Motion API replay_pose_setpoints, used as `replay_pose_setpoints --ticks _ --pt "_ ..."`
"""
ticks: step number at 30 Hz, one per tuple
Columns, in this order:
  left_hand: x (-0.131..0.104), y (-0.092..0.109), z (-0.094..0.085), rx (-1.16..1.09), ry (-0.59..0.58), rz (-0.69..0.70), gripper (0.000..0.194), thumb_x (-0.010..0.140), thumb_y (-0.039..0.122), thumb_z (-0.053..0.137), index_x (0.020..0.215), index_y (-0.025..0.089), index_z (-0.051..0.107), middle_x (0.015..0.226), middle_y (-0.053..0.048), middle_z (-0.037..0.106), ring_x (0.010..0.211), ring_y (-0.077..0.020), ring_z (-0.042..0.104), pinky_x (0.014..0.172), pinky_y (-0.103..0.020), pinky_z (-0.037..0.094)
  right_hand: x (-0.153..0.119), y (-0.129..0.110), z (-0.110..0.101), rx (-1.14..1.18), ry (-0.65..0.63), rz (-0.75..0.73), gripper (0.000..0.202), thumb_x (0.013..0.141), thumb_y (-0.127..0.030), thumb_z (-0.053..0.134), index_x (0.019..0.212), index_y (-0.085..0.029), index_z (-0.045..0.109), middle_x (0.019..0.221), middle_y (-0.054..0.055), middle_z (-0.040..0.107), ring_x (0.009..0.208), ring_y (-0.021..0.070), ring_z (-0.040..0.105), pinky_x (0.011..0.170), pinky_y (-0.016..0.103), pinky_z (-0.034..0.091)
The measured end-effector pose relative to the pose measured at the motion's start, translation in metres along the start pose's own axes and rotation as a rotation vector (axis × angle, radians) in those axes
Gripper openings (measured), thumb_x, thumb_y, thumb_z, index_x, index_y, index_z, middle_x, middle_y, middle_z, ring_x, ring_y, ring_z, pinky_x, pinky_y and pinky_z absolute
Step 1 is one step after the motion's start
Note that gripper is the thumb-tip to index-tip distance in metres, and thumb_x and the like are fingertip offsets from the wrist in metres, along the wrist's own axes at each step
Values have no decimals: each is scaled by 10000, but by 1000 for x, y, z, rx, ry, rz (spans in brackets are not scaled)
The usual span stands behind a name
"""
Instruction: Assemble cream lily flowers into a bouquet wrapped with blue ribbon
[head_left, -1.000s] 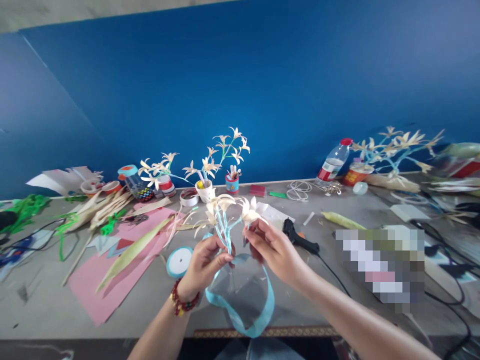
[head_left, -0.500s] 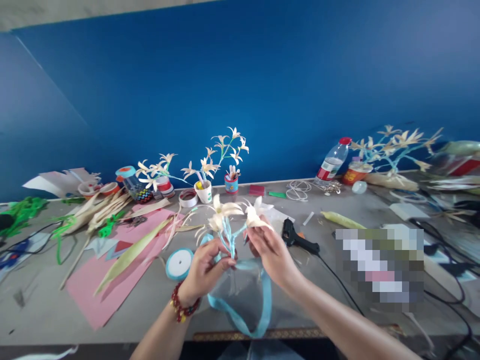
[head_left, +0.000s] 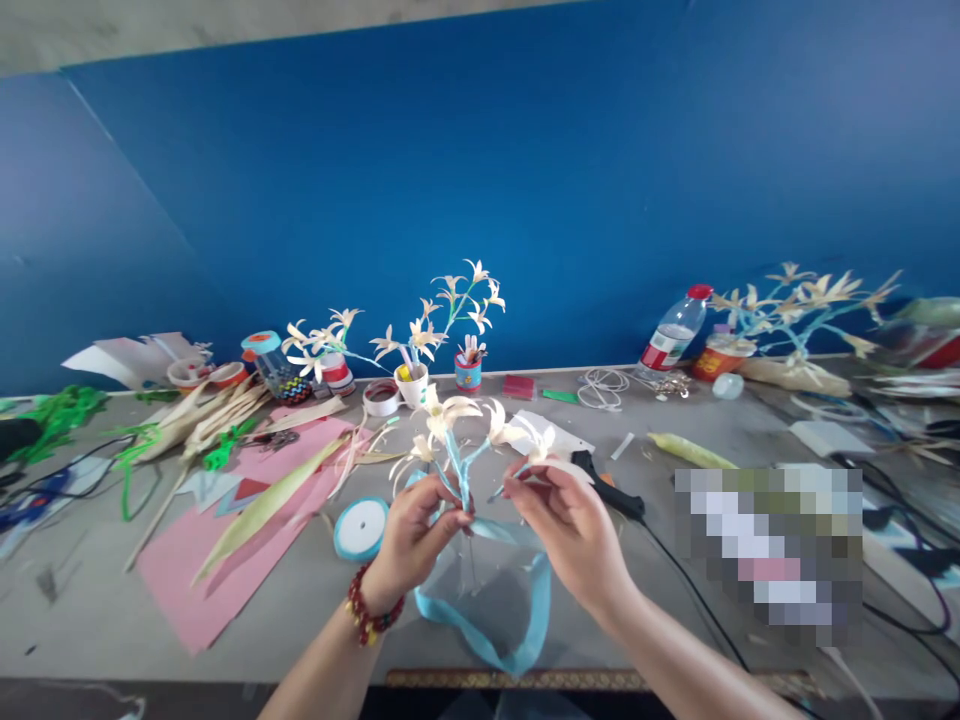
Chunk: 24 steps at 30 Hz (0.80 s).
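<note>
My left hand [head_left: 426,528], with a beaded bracelet at the wrist, pinches the blue-wrapped stem [head_left: 463,482] of a bunch of cream flowers [head_left: 448,410]. My right hand [head_left: 564,510] is closed on the thin blue stem of a separate cream flower [head_left: 537,440], just right of the bunch. A light blue ribbon [head_left: 484,645] hangs in a loop below the bunch, between my hands. The blue and white ribbon spool [head_left: 361,527] lies left of my left hand.
A black glue gun [head_left: 616,493] with a cord lies behind my right hand. Pink paper [head_left: 187,580] and corn husks [head_left: 262,500] are at the left. Cups with flowers, a plastic bottle [head_left: 675,335] and a white cable [head_left: 602,388] stand or lie along the wall.
My right hand has moved right, away from the bunch; its flower now shows apart from the others. My left hand keeps its hold on the stem. The view has shifted slightly.
</note>
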<state>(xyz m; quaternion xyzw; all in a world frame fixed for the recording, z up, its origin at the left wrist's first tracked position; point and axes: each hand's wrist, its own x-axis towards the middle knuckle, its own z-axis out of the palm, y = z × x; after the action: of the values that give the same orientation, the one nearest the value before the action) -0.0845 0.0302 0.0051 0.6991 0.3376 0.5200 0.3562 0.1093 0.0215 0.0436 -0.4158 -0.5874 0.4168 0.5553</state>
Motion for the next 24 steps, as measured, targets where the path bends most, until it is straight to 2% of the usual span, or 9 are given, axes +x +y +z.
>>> replay_pose_setpoints --ticks 6,9,13,17,24 --pt "1 4 -2 84 8 60 184 919 327 650 796 193 673 732 -43 706 686 -170 631 688 -274 477 0 -8 -3 10 -171 82 268 860 -467 692 805 -207 663 720 41 681 671 196 659 591 271 509" --pt "2 4 -3 67 2 60 214 921 351 650 788 184 663 744 -48 708 684 -164 635 679 -267 486 0 -12 -3 34 -184 100 274 850 -464 705 778 -206 651 707 33 680 687 199 673 622 274 523" --pt "3 5 -2 -69 -42 22 247 898 390 680 789 170 648 771 -52 703 655 -146 641 635 -244 510 -2 -16 -4 70 -214 134 231 858 -429 715 839 -204 667 743 38 720 728 203 698 675 275 539" --pt "4 9 0 -226 -40 -35 260 861 398 725 790 160 646 774 -47 686 615 -132 635 584 -230 529 -3 -16 -6 20 -260 124 209 852 -411 725 829 -203 708 776 40 724 723 194 685 640 259 521" --pt "5 10 3 -462 -23 -195 259 790 373 801 770 152 667 740 -36 676 650 -143 635 604 -243 556 1 -16 -7 2 -277 101 198 861 -384 717 775 -205 724 757 36 723 732 191 686 661 257 512"
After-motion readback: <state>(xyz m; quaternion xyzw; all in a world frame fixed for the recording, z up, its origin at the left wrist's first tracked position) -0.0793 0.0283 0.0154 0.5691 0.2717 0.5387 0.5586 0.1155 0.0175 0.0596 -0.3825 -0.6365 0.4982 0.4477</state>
